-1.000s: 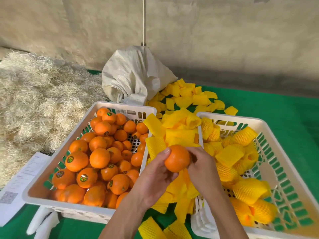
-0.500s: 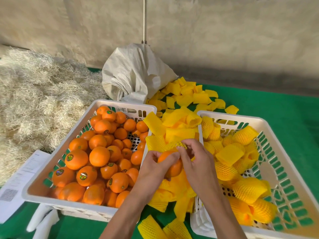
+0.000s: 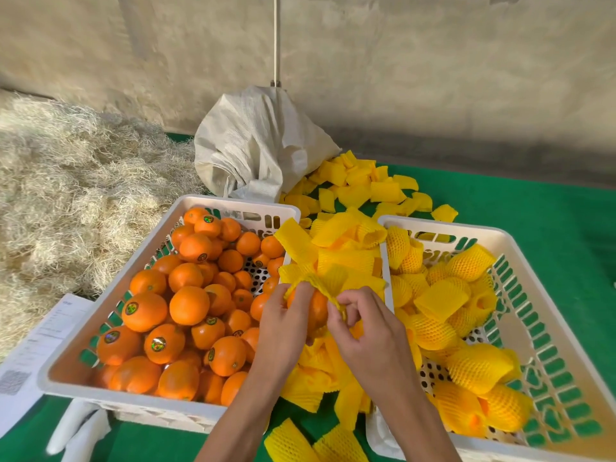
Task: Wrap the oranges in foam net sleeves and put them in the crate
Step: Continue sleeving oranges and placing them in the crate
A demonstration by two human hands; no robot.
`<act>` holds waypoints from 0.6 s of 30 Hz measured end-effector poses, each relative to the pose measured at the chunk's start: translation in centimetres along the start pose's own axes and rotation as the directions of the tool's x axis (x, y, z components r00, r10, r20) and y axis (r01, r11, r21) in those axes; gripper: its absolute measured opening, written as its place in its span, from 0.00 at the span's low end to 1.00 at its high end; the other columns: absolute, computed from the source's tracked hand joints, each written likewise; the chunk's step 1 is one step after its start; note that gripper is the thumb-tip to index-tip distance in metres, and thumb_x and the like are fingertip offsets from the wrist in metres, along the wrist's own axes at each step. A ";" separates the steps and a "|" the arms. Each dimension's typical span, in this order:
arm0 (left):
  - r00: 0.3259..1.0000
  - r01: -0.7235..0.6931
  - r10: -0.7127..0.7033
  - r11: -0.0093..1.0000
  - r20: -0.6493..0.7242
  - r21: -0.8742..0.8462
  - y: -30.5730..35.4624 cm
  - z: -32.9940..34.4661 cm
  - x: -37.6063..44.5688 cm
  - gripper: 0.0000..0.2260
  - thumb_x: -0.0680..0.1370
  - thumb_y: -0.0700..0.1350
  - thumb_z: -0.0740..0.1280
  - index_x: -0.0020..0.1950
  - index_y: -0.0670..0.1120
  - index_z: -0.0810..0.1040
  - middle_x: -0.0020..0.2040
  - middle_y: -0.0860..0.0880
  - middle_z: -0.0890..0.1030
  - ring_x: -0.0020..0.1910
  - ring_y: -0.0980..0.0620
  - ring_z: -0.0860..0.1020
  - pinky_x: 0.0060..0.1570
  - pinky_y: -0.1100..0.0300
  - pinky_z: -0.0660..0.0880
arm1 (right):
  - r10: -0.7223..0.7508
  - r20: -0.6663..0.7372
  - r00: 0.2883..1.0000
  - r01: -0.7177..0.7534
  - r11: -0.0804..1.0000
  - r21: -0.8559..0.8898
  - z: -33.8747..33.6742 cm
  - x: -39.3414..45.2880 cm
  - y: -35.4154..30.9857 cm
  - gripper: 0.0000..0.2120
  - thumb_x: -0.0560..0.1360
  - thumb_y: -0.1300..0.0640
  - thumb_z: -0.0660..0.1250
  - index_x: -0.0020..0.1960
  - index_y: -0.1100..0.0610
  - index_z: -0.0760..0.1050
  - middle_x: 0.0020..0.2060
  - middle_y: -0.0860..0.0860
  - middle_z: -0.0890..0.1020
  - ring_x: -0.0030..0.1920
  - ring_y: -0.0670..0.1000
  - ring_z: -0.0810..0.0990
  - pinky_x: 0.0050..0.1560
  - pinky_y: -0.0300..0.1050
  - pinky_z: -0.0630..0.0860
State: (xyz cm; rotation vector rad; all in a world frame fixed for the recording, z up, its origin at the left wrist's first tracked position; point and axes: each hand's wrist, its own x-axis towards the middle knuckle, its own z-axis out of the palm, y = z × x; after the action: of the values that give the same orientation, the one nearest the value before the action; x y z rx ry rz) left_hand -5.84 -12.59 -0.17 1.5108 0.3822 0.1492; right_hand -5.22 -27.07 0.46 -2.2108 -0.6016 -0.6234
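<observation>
Currently: orange [image 3: 317, 308] between my hands, over loose sleeve pile [image 3: 346, 258] between two crates. My left hand [image 3: 283, 328] curled round orange's left side. My right hand [image 3: 370, 331] pinches foam net sleeve [image 3: 328, 283] stretched over orange's top. Bare oranges in left crate [image 3: 100, 308], wrapped ones in right crate [image 3: 500, 235].
</observation>
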 end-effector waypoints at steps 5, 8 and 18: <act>0.963 0.269 -0.257 0.935 0.082 -0.232 0.1 0.9 0.6 0.13 0.81 0.54 0.65 0.36 0.54 0.78 0.40 0.47 0.75 0.35 0.48 0.75 0.32 0.54 0.72 | 0.148 0.018 0.989 -0.149 0.983 0.110 -0.1 0.0 0.1 0.09 0.80 0.48 0.67 0.57 0.51 0.77 0.52 0.43 0.76 0.50 0.45 0.78 0.44 0.37 0.78; 0.935 0.354 -0.322 0.880 0.149 -0.318 0.5 0.6 0.6 0.10 0.82 0.53 0.63 0.47 0.49 0.79 0.44 0.43 0.78 0.36 0.47 0.76 0.31 0.54 0.73 | 0.215 0.075 0.974 -0.225 0.960 0.168 -0.1 -0.3 0.1 0.14 0.80 0.44 0.65 0.62 0.49 0.78 0.57 0.42 0.77 0.56 0.45 0.79 0.49 0.39 0.80; 0.937 0.332 -0.264 0.878 0.230 -0.345 -0.5 -0.5 0.1 0.32 0.68 0.49 0.83 0.66 0.49 0.71 0.61 0.39 0.82 0.50 0.39 0.84 0.46 0.51 0.82 | 0.167 -0.019 0.986 -0.166 0.986 0.017 0.2 0.0 1.0 0.08 0.80 0.61 0.68 0.59 0.60 0.81 0.51 0.51 0.81 0.47 0.49 0.81 0.44 0.35 0.77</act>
State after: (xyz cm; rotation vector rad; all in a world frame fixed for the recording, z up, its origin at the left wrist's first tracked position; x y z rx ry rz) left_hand -5.98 -12.16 -0.66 1.0551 0.4136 -0.1513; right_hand -4.61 -27.56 -0.17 -2.2103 -0.4046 -0.5514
